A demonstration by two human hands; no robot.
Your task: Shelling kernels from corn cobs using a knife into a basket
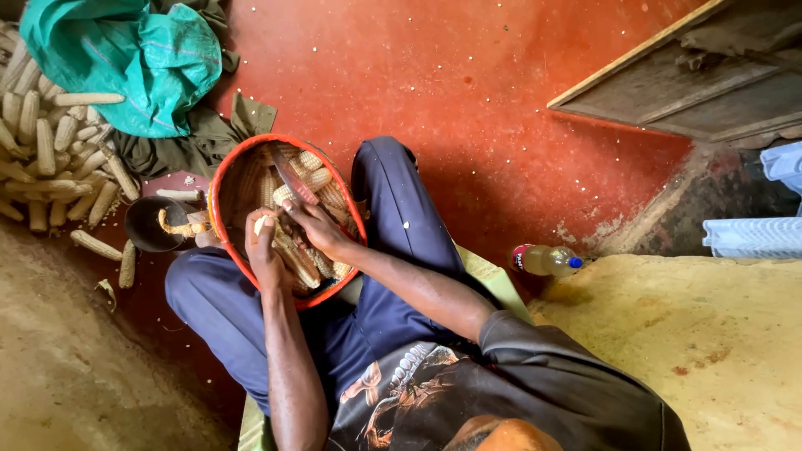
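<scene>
I sit with a round red-rimmed basket (219,179) on my lap, filled with several corn cobs (322,179). My left hand (266,250) grips a pale corn cob (264,224) over the basket's near side. My right hand (319,227) is closed around the handle of a knife (292,179), whose blade points away across the cobs. The two hands are close together, and the blade's base sits beside the held cob.
A pile of husked cobs (50,142) lies at the left by a teal sack (125,58). Next to the basket stands a black bowl (144,230). A plastic bottle (545,260) lies on the red floor at right, with wooden boards (668,83) and a pale crate (752,235) beyond.
</scene>
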